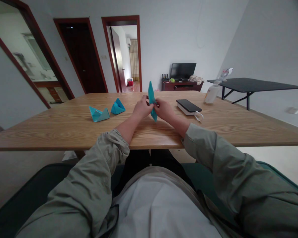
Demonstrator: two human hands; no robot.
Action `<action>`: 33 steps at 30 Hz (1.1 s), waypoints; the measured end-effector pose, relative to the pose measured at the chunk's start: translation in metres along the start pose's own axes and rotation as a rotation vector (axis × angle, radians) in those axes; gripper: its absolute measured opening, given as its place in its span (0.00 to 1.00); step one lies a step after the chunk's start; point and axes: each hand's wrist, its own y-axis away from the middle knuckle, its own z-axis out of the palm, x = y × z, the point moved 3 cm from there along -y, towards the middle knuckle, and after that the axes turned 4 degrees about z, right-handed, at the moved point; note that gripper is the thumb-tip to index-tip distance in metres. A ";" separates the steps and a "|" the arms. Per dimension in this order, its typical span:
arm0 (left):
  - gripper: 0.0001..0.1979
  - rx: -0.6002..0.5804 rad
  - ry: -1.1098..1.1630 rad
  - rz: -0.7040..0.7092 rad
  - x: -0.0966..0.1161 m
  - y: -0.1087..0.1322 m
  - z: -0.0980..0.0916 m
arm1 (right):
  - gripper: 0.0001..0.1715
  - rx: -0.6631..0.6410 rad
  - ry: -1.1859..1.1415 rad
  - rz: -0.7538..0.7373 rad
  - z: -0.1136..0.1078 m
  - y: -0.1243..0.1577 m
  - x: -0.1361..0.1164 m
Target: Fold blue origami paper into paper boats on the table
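A folded piece of blue paper [151, 92] stands upright, narrow side toward me, above the middle of the wooden table [64, 134]. My left hand [142, 107] pinches it from the left, and my right hand [163, 108] grips it from the right, with the fingertips of both close together at its middle. To the left of my hands, two folded blue paper shapes rest on the table: an open, boat-like one [99, 114] and a smaller pointed one [118, 106].
Right of my hands, a black phone [188, 105] lies on a white box-like object [185, 110] with a white loop [199, 116]. A whitish bottle [212, 93] stands farther right. Beyond are a black table [253, 85] and a television [183, 71] on a cabinet.
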 end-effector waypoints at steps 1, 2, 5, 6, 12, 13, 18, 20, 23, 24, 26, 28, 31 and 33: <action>0.18 0.001 -0.067 0.001 0.000 0.000 -0.001 | 0.16 0.009 0.039 0.023 -0.001 0.000 -0.001; 0.18 0.000 -0.120 -0.001 0.000 0.000 -0.001 | 0.15 0.017 0.070 0.047 -0.001 -0.001 -0.001; 0.18 -0.023 -0.206 -0.015 -0.002 0.000 -0.002 | 0.14 0.031 0.108 0.094 -0.004 -0.002 -0.001; 0.18 -0.032 -0.214 -0.019 -0.003 0.000 -0.002 | 0.14 0.035 0.106 0.106 -0.004 -0.002 0.000; 0.17 -0.055 -0.197 0.043 0.000 0.002 0.002 | 0.16 0.006 -0.004 0.178 -0.005 -0.003 0.007; 0.17 -0.053 -0.199 0.056 0.001 0.003 0.002 | 0.17 0.004 -0.024 0.185 -0.005 -0.003 0.007; 0.17 -0.036 -0.193 0.071 0.000 0.002 0.003 | 0.16 0.043 -0.058 0.152 0.000 -0.006 0.012; 0.17 -0.027 -0.183 0.069 -0.004 0.000 0.002 | 0.16 0.051 -0.059 0.129 0.001 -0.007 0.015; 0.16 -0.029 -0.162 0.074 -0.015 -0.003 -0.002 | 0.16 -0.006 -0.074 0.122 0.004 -0.007 0.024; 0.15 -0.038 -0.157 0.077 -0.020 -0.004 -0.003 | 0.17 -0.044 -0.072 0.124 0.005 -0.006 0.028; 0.14 -0.089 -0.157 0.073 -0.031 -0.005 -0.004 | 0.17 -0.110 -0.025 0.115 0.008 -0.004 0.036; 0.14 -0.191 -0.181 0.055 -0.044 -0.004 -0.003 | 0.17 -0.155 0.077 0.075 0.010 -0.002 0.043; 0.16 -0.340 -0.227 0.082 -0.060 -0.001 0.000 | 0.20 -0.273 0.188 -0.036 0.014 0.003 0.051; 0.19 -0.425 -0.248 0.125 -0.069 0.001 0.002 | 0.26 -0.382 0.200 -0.132 0.016 0.007 0.052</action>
